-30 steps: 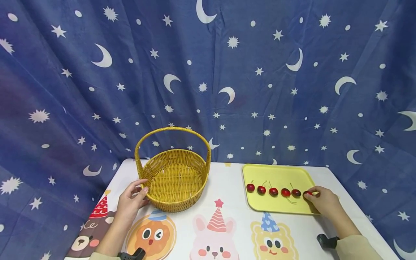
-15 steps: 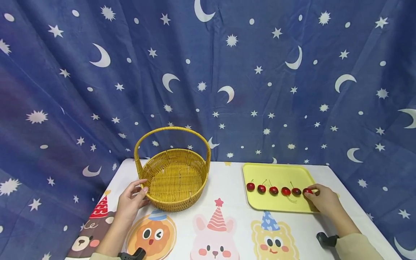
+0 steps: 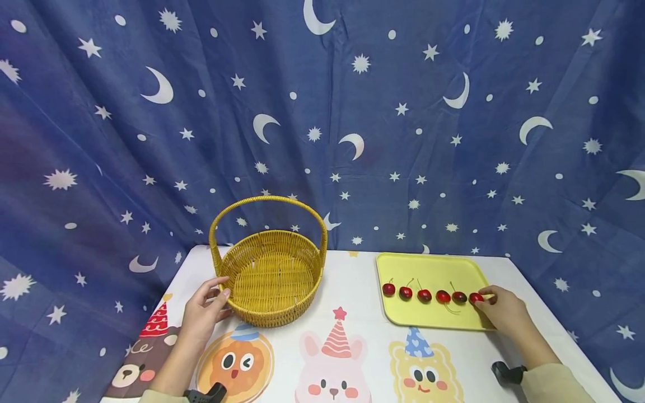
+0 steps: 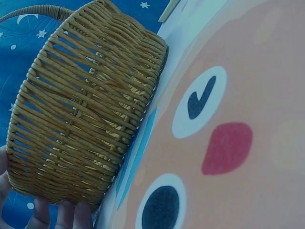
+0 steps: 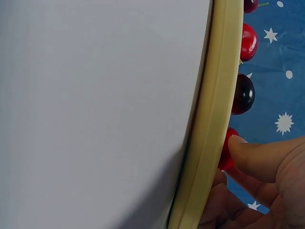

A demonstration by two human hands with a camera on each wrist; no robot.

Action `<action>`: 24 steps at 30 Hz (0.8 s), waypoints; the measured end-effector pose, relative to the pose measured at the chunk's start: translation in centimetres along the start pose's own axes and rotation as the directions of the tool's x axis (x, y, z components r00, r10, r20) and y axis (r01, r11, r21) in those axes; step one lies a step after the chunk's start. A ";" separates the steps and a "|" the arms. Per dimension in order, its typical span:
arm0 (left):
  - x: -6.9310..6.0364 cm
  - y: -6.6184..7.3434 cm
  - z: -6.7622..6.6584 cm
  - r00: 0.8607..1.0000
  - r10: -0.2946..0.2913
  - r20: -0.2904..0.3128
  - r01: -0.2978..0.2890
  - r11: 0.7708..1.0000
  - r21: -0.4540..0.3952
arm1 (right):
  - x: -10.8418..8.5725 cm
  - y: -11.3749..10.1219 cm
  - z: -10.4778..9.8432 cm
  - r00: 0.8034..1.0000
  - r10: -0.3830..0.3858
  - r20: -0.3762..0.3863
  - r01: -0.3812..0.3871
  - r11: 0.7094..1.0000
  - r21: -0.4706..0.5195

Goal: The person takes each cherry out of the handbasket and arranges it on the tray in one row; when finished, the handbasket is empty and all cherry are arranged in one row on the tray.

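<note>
At the left of the table, a woven yellow-brown basket point(image 3: 274, 280) with a tall arched handle stands upright. My left hand point(image 3: 204, 310) grips its left rim, and in the left wrist view several fingertips point(image 4: 65, 214) touch the woven wall. On the right lies a yellow tray point(image 3: 428, 266) bearing a row of dark red cherries point(image 3: 424, 296), most with visible stems. My right hand point(image 3: 506, 313) pinches the rightmost cherry point(image 3: 475, 298) between thumb and fingers, low over the tray. In the right wrist view the tray's edge hides part of that cherry point(image 5: 227, 151).
A white tablecloth point(image 3: 347, 285) with cartoon animal prints covers the table. Behind it hangs a blue curtain point(image 3: 373, 196) patterned with moons and stars. Between basket and tray lies a stretch of white cloth. A dark wrist device point(image 3: 508, 373) sits by the right sleeve.
The cherry in my right fingers has turned a little, and the pale bit beside it is no longer visible. My left hand and the basket stay where they were.
</note>
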State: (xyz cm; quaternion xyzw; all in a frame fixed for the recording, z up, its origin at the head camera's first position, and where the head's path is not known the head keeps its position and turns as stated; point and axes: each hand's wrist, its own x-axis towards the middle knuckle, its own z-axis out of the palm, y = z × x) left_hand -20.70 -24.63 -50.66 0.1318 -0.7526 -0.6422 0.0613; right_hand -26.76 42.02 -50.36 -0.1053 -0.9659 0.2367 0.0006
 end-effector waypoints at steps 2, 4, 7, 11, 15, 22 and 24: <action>0.0 0.0 0.1 1.000 0.003 0.000 -0.003 1.000 0.000 | 0.0 0.1 -0.2 1.000 -0.008 -0.004 0.008 1.000 0.001; 0.1 0.0 0.2 1.000 0.006 0.000 -0.006 1.000 0.001 | 0.0 0.3 -0.3 1.000 -0.016 -0.005 0.016 1.000 0.009; 0.0 0.2 0.1 1.000 0.006 0.000 -0.006 1.000 0.018 | -0.1 0.4 -0.7 0.999 -0.034 -0.015 0.034 0.999 0.013; -0.1 0.6 -0.1 1.000 0.007 0.014 -0.008 0.996 0.084 | -0.5 0.1 -1.5 0.999 -0.018 -0.029 0.018 1.000 0.017; -0.4 1.0 -0.4 1.000 0.022 0.014 -0.024 0.978 0.206 | -1.4 -0.6 -2.4 0.996 -0.032 -0.082 0.031 0.999 -0.014; -1.5 2.2 -0.7 0.987 0.149 -0.065 -0.107 0.899 0.426 | -3.6 -3.6 -3.1 0.960 -0.169 -0.225 0.156 0.985 -0.074; -1.9 2.8 -0.8 0.974 0.207 -0.091 -0.139 0.865 0.483 | -4.3 -4.9 -3.0 0.942 -0.209 -0.264 0.193 0.977 -0.085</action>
